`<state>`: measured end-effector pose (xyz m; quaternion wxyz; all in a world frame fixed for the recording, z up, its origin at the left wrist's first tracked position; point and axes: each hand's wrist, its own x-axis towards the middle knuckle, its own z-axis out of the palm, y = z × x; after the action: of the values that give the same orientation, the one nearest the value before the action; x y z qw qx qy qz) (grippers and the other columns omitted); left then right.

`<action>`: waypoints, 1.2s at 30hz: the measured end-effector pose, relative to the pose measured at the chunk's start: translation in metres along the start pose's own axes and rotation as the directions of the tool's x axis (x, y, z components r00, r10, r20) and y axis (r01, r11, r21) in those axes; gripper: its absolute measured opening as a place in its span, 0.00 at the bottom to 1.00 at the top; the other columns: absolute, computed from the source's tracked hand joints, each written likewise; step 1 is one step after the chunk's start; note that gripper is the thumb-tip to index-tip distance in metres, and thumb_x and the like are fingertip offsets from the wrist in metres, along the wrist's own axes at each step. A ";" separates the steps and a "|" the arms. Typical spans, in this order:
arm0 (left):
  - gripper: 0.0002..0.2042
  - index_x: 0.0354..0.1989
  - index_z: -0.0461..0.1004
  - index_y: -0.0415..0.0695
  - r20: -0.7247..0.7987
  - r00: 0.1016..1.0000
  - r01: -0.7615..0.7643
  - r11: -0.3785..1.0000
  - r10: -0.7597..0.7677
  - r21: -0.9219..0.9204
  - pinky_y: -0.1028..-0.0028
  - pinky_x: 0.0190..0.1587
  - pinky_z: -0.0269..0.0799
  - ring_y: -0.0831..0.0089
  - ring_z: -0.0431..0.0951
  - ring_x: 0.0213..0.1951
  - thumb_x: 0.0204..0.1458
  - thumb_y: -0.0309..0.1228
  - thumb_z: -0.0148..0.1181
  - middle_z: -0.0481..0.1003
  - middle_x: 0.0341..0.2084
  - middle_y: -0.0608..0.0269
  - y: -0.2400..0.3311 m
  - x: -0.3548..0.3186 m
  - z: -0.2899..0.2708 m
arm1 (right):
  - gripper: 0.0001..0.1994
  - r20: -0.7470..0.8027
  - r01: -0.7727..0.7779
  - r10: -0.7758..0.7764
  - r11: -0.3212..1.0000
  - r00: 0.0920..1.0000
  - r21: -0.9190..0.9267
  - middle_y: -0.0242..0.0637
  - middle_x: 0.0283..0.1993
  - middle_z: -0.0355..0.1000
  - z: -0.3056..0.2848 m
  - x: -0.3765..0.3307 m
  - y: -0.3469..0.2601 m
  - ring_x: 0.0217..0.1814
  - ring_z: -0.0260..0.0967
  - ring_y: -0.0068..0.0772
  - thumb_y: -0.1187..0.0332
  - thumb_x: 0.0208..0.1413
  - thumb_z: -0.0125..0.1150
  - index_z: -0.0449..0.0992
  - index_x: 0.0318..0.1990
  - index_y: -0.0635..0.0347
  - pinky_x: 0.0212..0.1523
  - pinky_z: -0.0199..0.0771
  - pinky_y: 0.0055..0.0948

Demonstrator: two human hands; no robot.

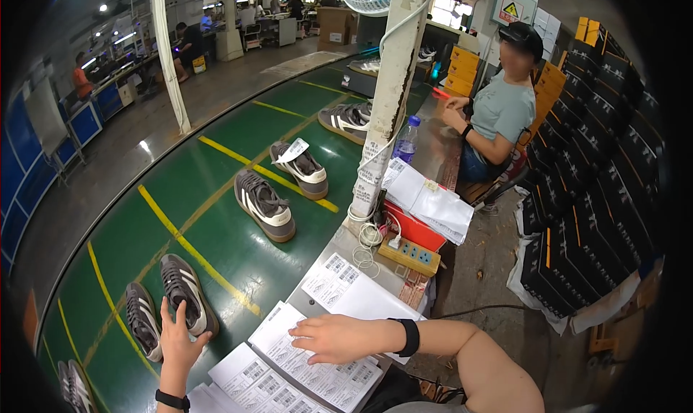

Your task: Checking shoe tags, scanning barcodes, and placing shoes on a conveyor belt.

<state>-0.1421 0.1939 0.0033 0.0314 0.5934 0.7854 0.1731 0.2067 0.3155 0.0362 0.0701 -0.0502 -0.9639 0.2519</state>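
Observation:
My left hand (180, 341) is at the heel end of a dark grey sneaker (186, 287) with pale stripes and a gum sole. Its fingers are spread; whether they touch the shoe I cannot tell. Just left of that sneaker lies a matching sneaker (143, 319) on the green conveyor belt (216, 203). My right hand (325, 338) rests flat, fingers extended, on a stack of printed label sheets (278, 330). A second stack of label sheets (249, 373) lies nearer to me, and more sheets (346, 283) lie beyond my right hand.
Farther along the belt stand another sneaker (263, 203) and one with a paper tag (299, 169). A white post (390, 88) rises beside a power strip (408, 254) and a purple-capped bottle (406, 138). A co-worker (498, 99) sits at right, before stacked black shoeboxes (585, 196).

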 end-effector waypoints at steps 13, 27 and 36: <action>0.38 0.53 0.72 0.35 -0.046 0.999 0.022 1.000 -0.022 0.005 0.60 0.45 0.77 0.44 0.79 0.44 0.35 0.48 0.76 0.69 0.55 0.36 0.000 0.026 0.025 | 0.15 0.005 0.130 -0.130 0.991 0.991 -0.017 0.46 0.34 0.75 -0.032 0.124 0.029 0.41 0.75 0.51 0.60 0.51 0.66 0.73 0.36 0.63 0.40 0.76 0.44; 0.27 0.38 0.80 0.35 0.128 0.991 0.044 0.988 -0.025 -0.151 0.61 0.28 0.76 0.51 0.77 0.22 0.30 0.44 0.71 0.74 0.19 0.45 0.081 0.002 -0.043 | 0.12 -0.351 0.328 -0.408 0.906 0.843 -0.267 0.34 0.31 0.66 0.004 0.218 0.042 0.35 0.68 0.36 0.68 0.44 0.68 0.74 0.36 0.60 0.33 0.70 0.34; 0.30 0.38 0.76 0.31 0.146 0.988 0.100 0.938 -0.054 -0.332 0.62 0.24 0.76 0.52 0.77 0.18 0.33 0.46 0.72 0.74 0.16 0.46 0.119 -0.030 -0.063 | 0.11 -0.463 0.193 -0.179 0.981 0.868 -0.016 0.33 0.24 0.67 0.002 0.175 0.018 0.28 0.66 0.37 0.67 0.39 0.72 0.72 0.25 0.56 0.30 0.63 0.35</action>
<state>-0.0403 0.1791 0.0947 0.1924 0.5584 0.7628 0.2633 0.0351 0.3528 0.0450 0.3222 -0.0146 -0.9157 0.2398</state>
